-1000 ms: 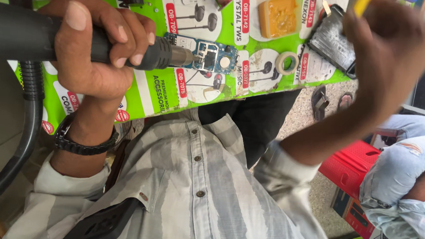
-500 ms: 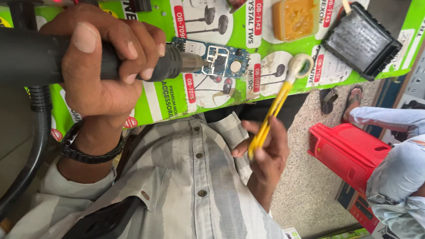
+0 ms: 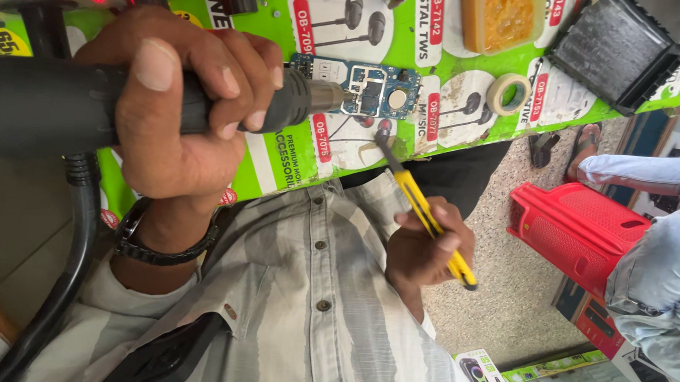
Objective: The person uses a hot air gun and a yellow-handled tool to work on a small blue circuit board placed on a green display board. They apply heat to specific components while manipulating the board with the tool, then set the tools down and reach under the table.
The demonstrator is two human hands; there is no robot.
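Clenched in my left hand [image 3: 179,107], the black hot-air gun [image 3: 91,107] points its nozzle sideways at the blue circuit board [image 3: 367,89], while my right hand [image 3: 425,252] pinches yellow tweezers [image 3: 423,210] angled up toward the board's near edge.

Bright, even daylight; sharp focus.

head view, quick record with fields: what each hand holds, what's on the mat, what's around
left hand: grips black hot-air tool, nozzle at circuit board
right hand: holds yellow tweezers, tip near board edge
mat: green, printed; tape roll, orange block, black tray
around: red stool, another person's sleeve
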